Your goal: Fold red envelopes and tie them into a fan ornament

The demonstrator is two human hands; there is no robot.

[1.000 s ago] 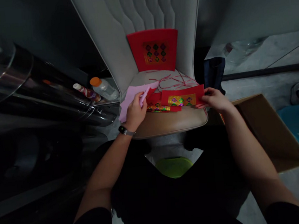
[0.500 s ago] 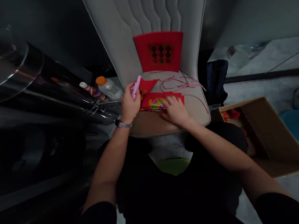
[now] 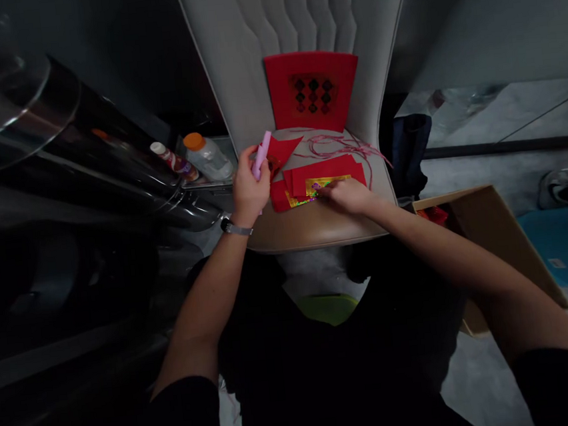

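My left hand [image 3: 251, 186] is closed around a lilac pen-like stick [image 3: 262, 156] that points up and away. Right beside it, a folded red paper piece [image 3: 285, 149] lies on the chair seat [image 3: 316, 230]. Several red envelopes [image 3: 327, 168] with gold and coloured printed panels lie fanned out on the seat. At their lower edge is my right hand [image 3: 350, 195], its index fingertip on a gold panel and its other fingers curled; the thumb is hidden. Pink-and-white cords [image 3: 332, 145] lie in a loose tangle behind the envelopes.
A large red card [image 3: 315, 93] with dark diamond shapes leans on the chair's backrest [image 3: 233, 57]. To the left stand an orange-capped bottle [image 3: 208, 158] and a white-capped bottle [image 3: 175, 162]. At the right are a cardboard box [image 3: 507, 238] and a blue surface [image 3: 562, 240].
The envelopes have spread out and the upper ones have shifted right. My right hand has gone from lying over the stack to its lower edge, fingers drawn in. My left hand still holds the stick.
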